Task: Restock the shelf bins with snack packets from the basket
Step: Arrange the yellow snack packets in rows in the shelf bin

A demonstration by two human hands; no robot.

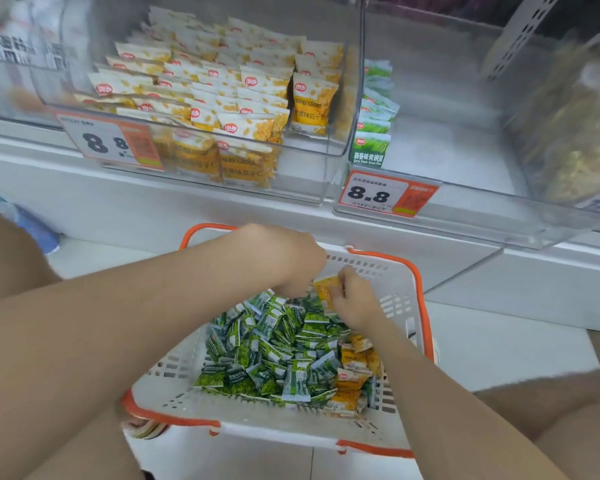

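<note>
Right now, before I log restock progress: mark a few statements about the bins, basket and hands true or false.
1. The basket holds mostly green packets. True.
2. The right hand holds a green packet. False: it pinches a yellow packet.
3. The yellow-packet bin is nearly empty. False: it is well filled.
4. The green-pea bin has packets only along its left wall. True.
5. The left hand is up at the shelf. False: it reaches down into the basket.
</note>
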